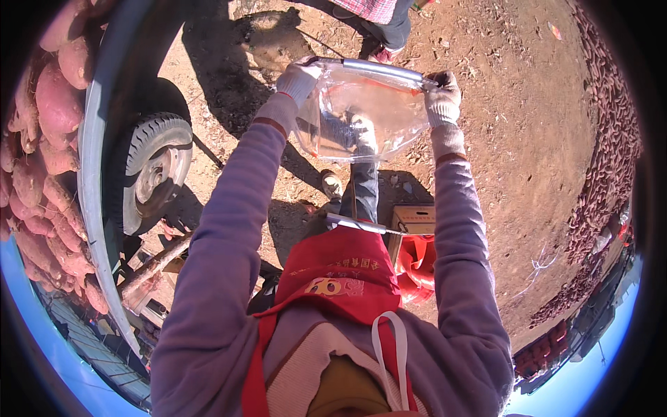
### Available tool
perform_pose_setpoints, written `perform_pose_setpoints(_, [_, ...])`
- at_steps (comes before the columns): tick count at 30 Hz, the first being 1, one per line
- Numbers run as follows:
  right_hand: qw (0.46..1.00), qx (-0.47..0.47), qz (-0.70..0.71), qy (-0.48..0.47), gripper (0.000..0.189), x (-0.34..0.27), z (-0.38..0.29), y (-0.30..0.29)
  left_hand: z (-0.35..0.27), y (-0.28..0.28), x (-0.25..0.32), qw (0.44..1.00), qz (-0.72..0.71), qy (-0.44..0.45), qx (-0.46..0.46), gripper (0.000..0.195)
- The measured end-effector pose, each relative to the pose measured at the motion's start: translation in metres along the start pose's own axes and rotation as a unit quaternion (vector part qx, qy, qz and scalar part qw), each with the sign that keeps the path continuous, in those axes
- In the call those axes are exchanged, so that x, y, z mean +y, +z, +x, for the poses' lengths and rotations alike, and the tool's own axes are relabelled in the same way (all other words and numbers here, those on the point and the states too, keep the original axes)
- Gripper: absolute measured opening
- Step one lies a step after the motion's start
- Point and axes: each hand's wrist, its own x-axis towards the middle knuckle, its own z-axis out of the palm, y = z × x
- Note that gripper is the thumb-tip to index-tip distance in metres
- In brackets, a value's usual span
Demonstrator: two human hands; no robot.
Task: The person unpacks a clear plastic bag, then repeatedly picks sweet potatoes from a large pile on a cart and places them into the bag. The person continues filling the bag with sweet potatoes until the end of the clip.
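A clear plastic bag (380, 122) is stretched between my hands, with thin red lines near its edges. Along its far edge lies a silver metal tube (383, 69). My left hand (299, 81), in a white knitted glove, grips the bag's far left corner by one end of the tube. At the tube's other end, my right hand (443, 99) pinches the far right corner; that glove is also knitted, with darker fingertips. A second silver tube (359, 224) crosses in front of my red apron (338, 255). I cannot tell what carries it.
Sweet potatoes (57, 114) are heaped behind a metal rim (94, 140) at left, above a vehicle tyre (156, 167). A cardboard box (414, 218) and red bags (417, 266) sit beside me. Another person (391, 26) stands ahead. More produce (607, 156) covers the ground at right.
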Motion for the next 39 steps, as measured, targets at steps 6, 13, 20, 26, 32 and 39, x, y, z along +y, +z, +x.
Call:
perform_pose_setpoints(6, [0.999,-0.037,-0.037,-0.006,0.007,0.018,-0.012,-0.018,-0.077,0.008,-0.028,0.962,-0.257,-0.008,-0.086,0.021])
perform_pose_setpoints(13, [0.962,-0.104,0.069,0.244,0.023,0.012,-0.078,-0.050,-0.104,0.027,-0.081,0.980,-0.176,0.066,-0.066,0.029])
perform_pose_setpoints(20, [0.918,-0.228,0.270,0.180,0.044,-0.012,-0.106,-0.062,-0.139,0.045,-0.117,0.990,-0.111,0.058,0.071,0.036])
perform_pose_setpoints(26, [0.953,-0.225,-0.122,0.162,0.034,-0.024,-0.118,-0.069,-0.148,0.051,-0.117,0.969,-0.244,-0.023,0.019,0.023])
perform_pose_setpoints(32, [0.934,-0.111,-0.291,0.178,0.040,-0.014,-0.173,-0.080,-0.150,0.053,-0.120,0.756,-0.612,-0.227,-0.051,0.034])
perform_pose_setpoints(39, [0.859,-0.192,-0.053,0.471,0.048,-0.026,-0.194,-0.099,-0.163,0.064,-0.103,0.765,-0.598,-0.222,-0.092,0.056])
